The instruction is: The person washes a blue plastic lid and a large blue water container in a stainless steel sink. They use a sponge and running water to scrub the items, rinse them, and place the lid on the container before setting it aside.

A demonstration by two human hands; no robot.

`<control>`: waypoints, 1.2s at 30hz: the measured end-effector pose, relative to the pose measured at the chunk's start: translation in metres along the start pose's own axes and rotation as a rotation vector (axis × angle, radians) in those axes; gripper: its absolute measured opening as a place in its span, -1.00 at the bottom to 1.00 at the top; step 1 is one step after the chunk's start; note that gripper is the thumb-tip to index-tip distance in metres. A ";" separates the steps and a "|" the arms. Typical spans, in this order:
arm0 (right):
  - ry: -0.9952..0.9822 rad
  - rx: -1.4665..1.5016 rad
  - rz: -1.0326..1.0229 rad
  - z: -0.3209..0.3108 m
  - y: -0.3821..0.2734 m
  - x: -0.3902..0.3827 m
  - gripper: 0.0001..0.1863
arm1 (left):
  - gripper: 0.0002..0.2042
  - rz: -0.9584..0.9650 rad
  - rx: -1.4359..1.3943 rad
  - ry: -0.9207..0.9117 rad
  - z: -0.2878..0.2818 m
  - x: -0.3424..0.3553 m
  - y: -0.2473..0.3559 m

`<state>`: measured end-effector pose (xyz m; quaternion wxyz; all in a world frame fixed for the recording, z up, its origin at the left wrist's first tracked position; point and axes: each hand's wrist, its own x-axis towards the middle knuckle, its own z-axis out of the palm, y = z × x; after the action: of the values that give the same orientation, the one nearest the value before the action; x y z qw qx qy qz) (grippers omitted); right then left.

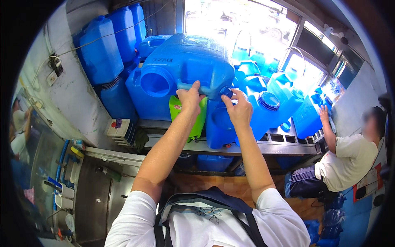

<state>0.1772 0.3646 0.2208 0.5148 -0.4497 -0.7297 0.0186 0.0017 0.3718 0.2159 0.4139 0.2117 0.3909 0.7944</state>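
Observation:
A large blue plastic water jug [201, 53] lies on its side on top of other jugs, its wide round mouth [157, 82] uncapped and facing me. My left hand [190, 99] is closed around the jug's moulded handle [187, 85]. At the jug's lower right corner, the thumb and fingers of my right hand [240, 110] pinch a small dark-blue cap [226, 92] on the narrow spout. Whether the cap is turning cannot be seen. Below my left hand stands a bright green container [198, 123], partly hidden by my forearm.
More blue jugs crowd the metal bench [284, 147] and stack up at the left wall [101, 49]. At the right, a seated person [349, 156] rests a hand on another jug [308, 117]. A steel sink [90, 193] lies at the lower left, near a stack of white containers [120, 129].

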 end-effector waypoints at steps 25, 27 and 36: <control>-0.265 0.272 0.325 0.007 0.007 -0.020 -0.40 | -0.63 -0.034 0.014 -0.088 -0.001 -0.014 0.017; -0.207 0.423 0.391 0.008 0.006 -0.027 -0.44 | -0.56 -0.103 0.052 -0.202 -0.012 -0.022 0.026; 0.028 1.039 0.743 0.020 -0.029 -0.050 -0.44 | -0.31 0.080 0.409 -0.594 -0.088 -0.116 0.021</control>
<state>0.1466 0.3223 0.1889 0.6345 -0.3644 -0.4141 0.5414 -0.0010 0.2295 0.1779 0.4269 0.5268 0.3960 0.6193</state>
